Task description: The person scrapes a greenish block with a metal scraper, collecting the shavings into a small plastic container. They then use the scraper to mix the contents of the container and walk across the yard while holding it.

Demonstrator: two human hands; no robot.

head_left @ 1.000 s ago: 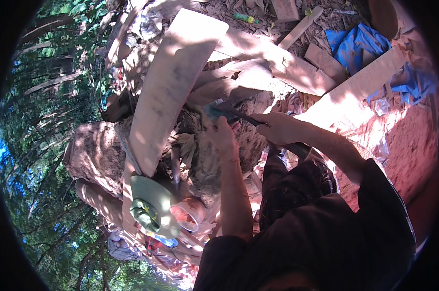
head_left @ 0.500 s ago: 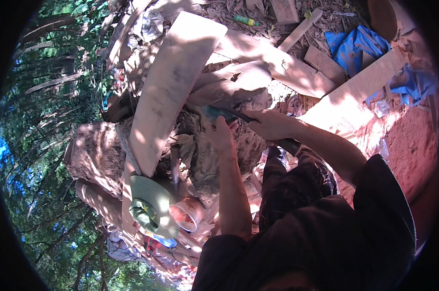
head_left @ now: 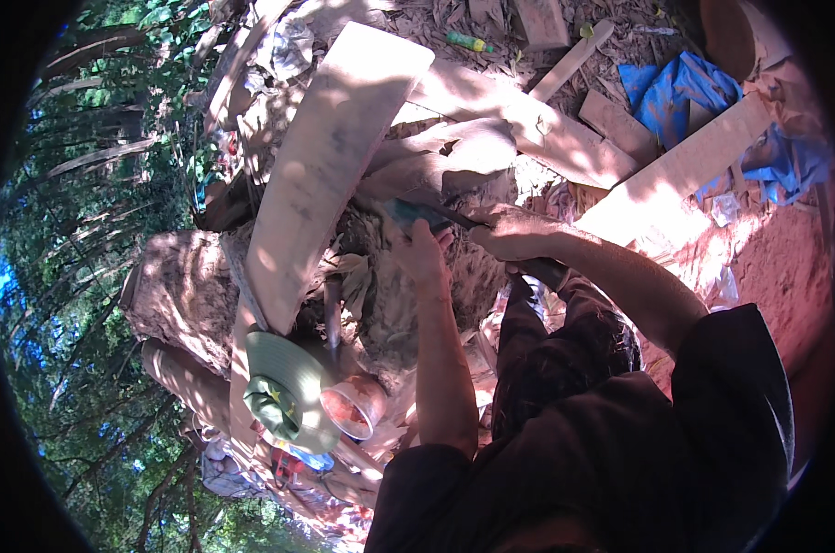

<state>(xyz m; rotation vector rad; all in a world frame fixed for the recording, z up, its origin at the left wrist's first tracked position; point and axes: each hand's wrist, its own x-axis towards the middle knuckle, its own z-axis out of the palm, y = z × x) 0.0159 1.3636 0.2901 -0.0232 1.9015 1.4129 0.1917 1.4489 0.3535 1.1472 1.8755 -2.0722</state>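
A dark tool [head_left: 454, 217] with a long handle and a flat, bluish-grey end slants across the work spot; its exact kind is hard to make out. My right hand [head_left: 510, 232] is closed round its handle, whose rear end shows below the palm. At the bluish end, my left hand [head_left: 424, 251] has its fingers closed on the tool. Just beyond and beneath the hands lies a rough wooden log [head_left: 468, 152], partly shaded. A wide pale plank [head_left: 330, 152] leans lengthwise to the left of my hands.
A green brimmed hat [head_left: 293, 387] rests at the plank's lower end, beside a pinkish tub [head_left: 355, 405]. A large rock-like block [head_left: 185, 295] stands at left. Further boards [head_left: 546, 129], blue sheeting [head_left: 685, 88] and a green bottle [head_left: 468, 41] lie at the back.
My right hand and forearm have shifted very slightly, with the tool still gripped. The left hand stays nearly in place.
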